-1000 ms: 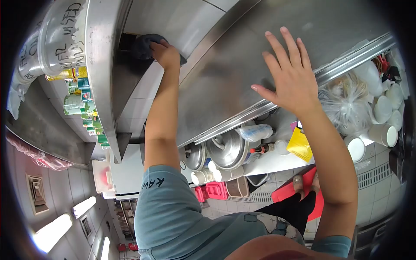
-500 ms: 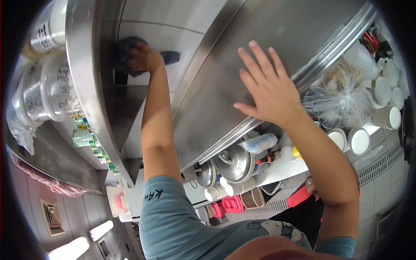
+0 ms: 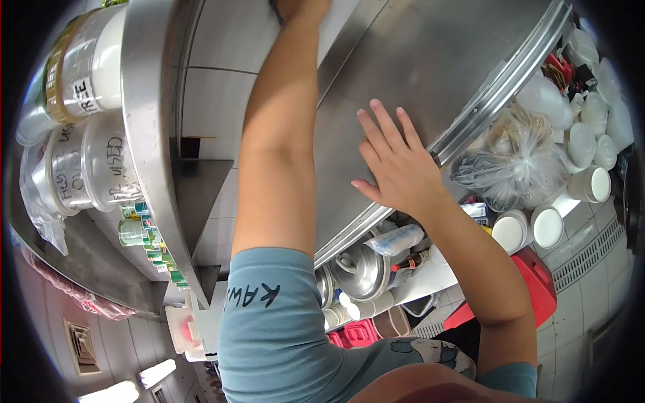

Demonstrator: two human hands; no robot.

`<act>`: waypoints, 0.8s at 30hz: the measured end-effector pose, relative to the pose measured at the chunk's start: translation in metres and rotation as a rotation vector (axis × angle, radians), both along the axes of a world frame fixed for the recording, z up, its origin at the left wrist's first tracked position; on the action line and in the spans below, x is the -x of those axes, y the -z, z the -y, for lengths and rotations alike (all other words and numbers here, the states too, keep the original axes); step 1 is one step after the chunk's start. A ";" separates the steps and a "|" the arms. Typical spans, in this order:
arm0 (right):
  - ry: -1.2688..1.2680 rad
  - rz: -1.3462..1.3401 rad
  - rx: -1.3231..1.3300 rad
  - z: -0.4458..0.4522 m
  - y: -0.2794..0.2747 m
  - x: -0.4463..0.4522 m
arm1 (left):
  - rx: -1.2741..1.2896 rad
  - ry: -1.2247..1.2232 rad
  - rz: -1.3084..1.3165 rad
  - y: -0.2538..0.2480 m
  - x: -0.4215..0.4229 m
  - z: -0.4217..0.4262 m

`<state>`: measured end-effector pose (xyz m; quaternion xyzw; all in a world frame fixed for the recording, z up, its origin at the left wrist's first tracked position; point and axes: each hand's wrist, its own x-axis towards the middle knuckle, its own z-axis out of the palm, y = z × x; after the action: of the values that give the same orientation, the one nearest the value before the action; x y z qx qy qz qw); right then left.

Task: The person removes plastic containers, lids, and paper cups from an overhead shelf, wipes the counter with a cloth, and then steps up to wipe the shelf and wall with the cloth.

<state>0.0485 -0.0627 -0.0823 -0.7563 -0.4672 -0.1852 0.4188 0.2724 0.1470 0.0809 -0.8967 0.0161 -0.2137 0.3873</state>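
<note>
At the top edge, my left hand is mostly cut off by the frame. A sliver of the dark cloth shows beside it, against the white tiled wall; its fingertips are out of sight. My right hand is spread with its palm down over the broad steel surface, near the ridged metal edge. Nothing is in it.
On the left, a steel shelf stands beside labelled plastic tubs and green cans. Below the metal edge are a clear plastic bag, white cups, a steel lid and a red container.
My left hand has moved up and right along the wall to the frame's top edge, with the dark cloth. My right hand appears lower in view, still spread. The view has shifted.
</note>
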 end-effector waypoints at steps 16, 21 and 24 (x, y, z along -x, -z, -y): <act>0.021 -0.039 -0.051 0.000 -0.004 0.004 | -0.099 -0.078 0.281 -0.064 0.179 -0.103; 0.021 -0.029 -0.019 0.005 -0.005 0.007 | -0.120 -0.365 -0.311 0.014 0.245 -0.103; -0.092 -0.011 -0.191 0.029 -0.007 -0.006 | -0.087 -0.321 -0.414 0.007 0.304 -0.138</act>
<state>0.0543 -0.0915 -0.0751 -0.6915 -0.4794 -0.2053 0.4998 -0.0318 0.2846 0.0742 -0.8950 -0.0385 0.0393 0.4427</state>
